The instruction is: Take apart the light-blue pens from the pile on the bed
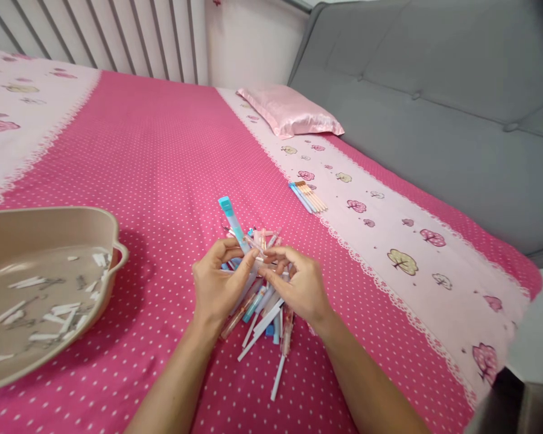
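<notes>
My left hand (224,280) is closed around a pale, see-through pen barrel (236,229) with a teal end, which tilts up and away to the left. My right hand (298,280) meets it at the fingertips, pinching a small, clear pinkish piece (254,243) whose kind I cannot make out. Beneath both hands lies a loose heap of pen parts (265,310): clear and bluish barrels, thin white sticks and blue bits. The hands hide the middle of the heap.
At the left stands a beige basin (111,241) with white sticks and small metal clips inside. A row of blue and peach pens (308,198) lies on the pink dotted bedspread (163,150). Behind are a pink pillow (289,108) and a grey padded headboard (411,96).
</notes>
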{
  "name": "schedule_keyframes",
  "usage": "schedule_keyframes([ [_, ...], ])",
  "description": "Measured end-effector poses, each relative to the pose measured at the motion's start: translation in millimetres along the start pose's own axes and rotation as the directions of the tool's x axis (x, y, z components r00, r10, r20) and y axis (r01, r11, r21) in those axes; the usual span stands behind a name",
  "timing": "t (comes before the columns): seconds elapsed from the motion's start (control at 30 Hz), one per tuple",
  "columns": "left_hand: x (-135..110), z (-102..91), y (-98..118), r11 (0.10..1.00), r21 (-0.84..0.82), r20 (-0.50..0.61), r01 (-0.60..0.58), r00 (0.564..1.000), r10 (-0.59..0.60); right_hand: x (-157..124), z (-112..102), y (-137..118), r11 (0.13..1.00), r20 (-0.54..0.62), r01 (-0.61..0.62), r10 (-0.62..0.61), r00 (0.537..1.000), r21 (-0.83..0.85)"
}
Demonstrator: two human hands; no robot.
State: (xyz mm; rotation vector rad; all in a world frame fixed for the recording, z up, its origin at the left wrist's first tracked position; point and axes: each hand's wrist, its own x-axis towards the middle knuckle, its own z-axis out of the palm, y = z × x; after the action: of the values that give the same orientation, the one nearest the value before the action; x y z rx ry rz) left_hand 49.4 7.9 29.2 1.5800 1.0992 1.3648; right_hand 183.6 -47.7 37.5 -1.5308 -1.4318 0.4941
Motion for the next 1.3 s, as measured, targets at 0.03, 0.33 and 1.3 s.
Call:
schedule_keyframes([
  [0.03, 0.1, 0.3, 0.3, 1.0, -0.004, -0.002, -0.002, 1.0, 0.002, -0.2, 0.8, -0.6, 1.0, 0.001, -0.001, 0.001, 1.0, -0.016],
  [0.33, 0.6, 3.2, 2.0, 0.993, -0.106, -0.028, 0.05, 0.998, -0.054, -0.1, 5.3, -2.6, 0.999, -0.027, 0.041, -0.041, 0.999, -0.032],
  [1.3, 24.2, -18.5, 20.2, 0.844, -0.537, -0.303, 0.003, 0.933, -0.196, -3.5, 7.3, -5.4, 0.992, -0.049, 0.111, -0.113, 0.992, -0.052],
])
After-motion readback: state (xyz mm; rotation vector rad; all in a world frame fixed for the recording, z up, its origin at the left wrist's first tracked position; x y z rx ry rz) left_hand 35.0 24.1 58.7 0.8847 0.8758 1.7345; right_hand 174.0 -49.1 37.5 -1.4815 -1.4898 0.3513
